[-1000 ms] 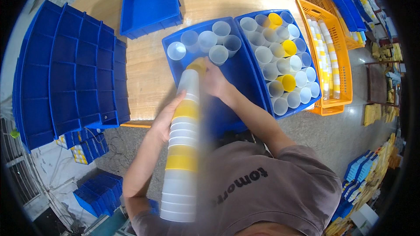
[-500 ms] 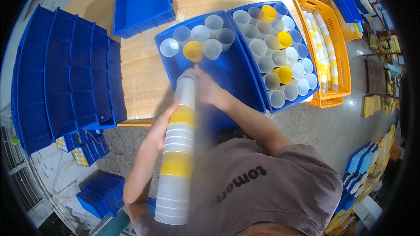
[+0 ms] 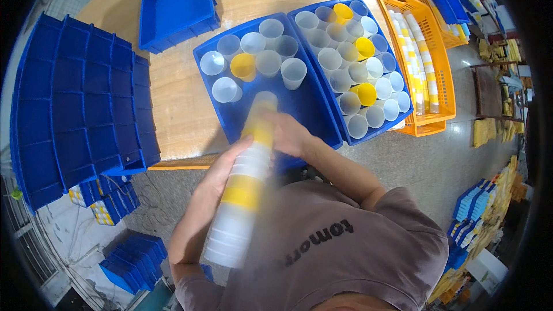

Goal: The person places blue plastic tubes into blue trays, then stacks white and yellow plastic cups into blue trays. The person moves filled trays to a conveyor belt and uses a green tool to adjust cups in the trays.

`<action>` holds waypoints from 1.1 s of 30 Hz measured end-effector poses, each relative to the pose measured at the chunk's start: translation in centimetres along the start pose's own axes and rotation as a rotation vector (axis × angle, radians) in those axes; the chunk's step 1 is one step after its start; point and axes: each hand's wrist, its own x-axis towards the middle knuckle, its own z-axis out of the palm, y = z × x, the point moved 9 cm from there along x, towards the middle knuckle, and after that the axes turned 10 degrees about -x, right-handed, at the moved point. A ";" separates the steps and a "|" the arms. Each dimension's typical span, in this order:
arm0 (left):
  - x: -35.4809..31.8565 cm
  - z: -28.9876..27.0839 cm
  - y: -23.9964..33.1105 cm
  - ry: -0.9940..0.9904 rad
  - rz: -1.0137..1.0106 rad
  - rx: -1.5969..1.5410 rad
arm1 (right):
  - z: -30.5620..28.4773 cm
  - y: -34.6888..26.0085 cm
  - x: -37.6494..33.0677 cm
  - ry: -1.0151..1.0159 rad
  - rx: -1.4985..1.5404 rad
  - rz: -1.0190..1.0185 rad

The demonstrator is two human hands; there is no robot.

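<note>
A tall stack of nested translucent white and yellow cups leans from my chest toward the table, blurred by motion. My left hand grips its middle from the left. My right hand is wrapped around the upper end of the stack, near the top cup. The stack's tip hangs over the near blue bin, which holds several upright white cups and one yellow cup at its far end. A second blue bin to the right is packed with white and yellow cups.
An orange crate with long cup stacks lies right of the bins. An empty blue bin sits at the table's far side. A tall pile of nested blue bins stands on the left. More blue bins lie on the floor below.
A yellow cup went from the stack's top into the near bin. The stack has since drawn back toward me, with my right hand now lower on it.
</note>
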 end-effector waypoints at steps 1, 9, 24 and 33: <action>0.1 -0.3 -0.1 0.022 -0.016 0.059 | -0.6 0.5 0.4 0.091 -0.020 0.040; -1.0 -1.8 -0.5 0.028 -0.047 -0.060 | 0.6 -2.0 0.3 0.067 -0.020 -0.053; -3.1 -3.9 -0.2 0.130 -0.001 0.077 | 2.0 2.4 3.1 0.234 1.036 0.140; -3.5 -3.2 -1.8 0.094 -0.001 0.214 | 7.6 0.0 -1.2 0.083 1.431 0.354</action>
